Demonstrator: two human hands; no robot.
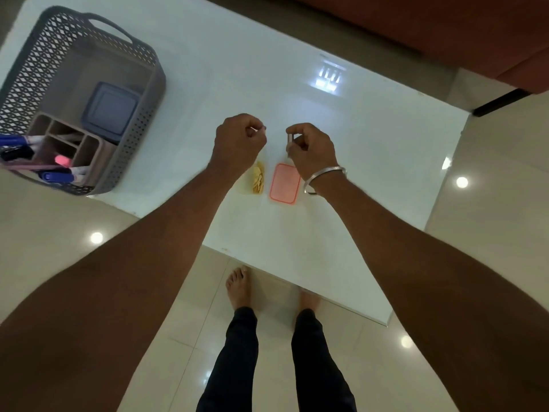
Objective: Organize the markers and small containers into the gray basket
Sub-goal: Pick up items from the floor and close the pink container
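Note:
The gray basket (142, 84) stands at the table's far left. Inside it are a beige divided holder (89, 150) with several markers (56, 176) and a blue-gray lidded container (111, 113). At the table's middle, my left hand (237, 141) is closed, with something small and pale pinched at its fingertips. My right hand (312, 150) is closed on a small whitish object (289, 137), too small to identify. Under my hands lie a clear small container of yellow pieces (258, 181) and a pink lid (284, 187) beside it.
The white glossy table (371, 173) has its near edge just past my bare feet (237, 288). A reddish-brown sofa (445, 31) sits beyond the far side. Shiny tiled floor surrounds the table.

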